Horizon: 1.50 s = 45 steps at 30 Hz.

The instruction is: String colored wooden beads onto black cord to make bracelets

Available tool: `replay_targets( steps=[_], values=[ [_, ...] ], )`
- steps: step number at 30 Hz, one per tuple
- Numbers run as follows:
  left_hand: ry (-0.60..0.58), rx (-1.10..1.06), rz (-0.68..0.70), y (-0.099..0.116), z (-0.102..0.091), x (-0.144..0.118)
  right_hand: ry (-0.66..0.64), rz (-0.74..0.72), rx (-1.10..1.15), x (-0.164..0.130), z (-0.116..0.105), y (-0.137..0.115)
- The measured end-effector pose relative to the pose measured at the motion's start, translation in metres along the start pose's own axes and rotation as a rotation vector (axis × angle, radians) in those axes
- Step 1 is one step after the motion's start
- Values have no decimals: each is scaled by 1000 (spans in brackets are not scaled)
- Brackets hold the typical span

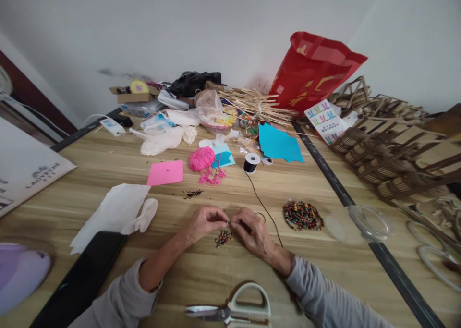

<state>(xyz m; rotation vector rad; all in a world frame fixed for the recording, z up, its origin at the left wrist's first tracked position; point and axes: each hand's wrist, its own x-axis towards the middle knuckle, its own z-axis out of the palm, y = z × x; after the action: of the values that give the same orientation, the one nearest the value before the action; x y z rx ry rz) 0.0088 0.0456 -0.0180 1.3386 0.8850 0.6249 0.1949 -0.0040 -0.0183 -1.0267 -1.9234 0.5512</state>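
Note:
Fingertips of my left hand (pixel 206 223) are pinched together and meet those of my right hand (pixel 252 232), which is also closed. Whatever sits between them is too small to make out. Just below the fingertips lies a small cluster of loose coloured beads (pixel 224 238). A black cord (pixel 265 204) runs from a spool (pixel 251 163) down to my right wrist, and a small dark loop (pixel 260 217) shows beside that hand. To the right rests a heap of multicoloured beads (pixel 303 215). Scissors (pixel 230 312) lie nearest me, blades pointing left.
Short dark pieces (pixel 193 193), pink paper (pixel 165 172) and pink yarn (pixel 201 159) lie beyond my hands. At left are white tissue (pixel 112 212) and a black phone-like slab (pixel 82 275). Right stand a clear round container (pixel 370 222) and brown woven baskets (pixel 392 160). A red bag (pixel 313 73) stands behind.

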Motion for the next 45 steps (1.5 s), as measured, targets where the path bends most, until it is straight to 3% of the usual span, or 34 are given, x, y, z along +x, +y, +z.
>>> replay_targets(
  steps=[21,40,45],
  values=[
    [-8,7,20,-2,0,1,22,34,16,-4,3,3],
    [-36,14,10,-2,-1,1,-63,-38,70,-1,2,2],
    [-45,-25,21,4,-1,0,42,18,-85,0,3,1]
  ],
)
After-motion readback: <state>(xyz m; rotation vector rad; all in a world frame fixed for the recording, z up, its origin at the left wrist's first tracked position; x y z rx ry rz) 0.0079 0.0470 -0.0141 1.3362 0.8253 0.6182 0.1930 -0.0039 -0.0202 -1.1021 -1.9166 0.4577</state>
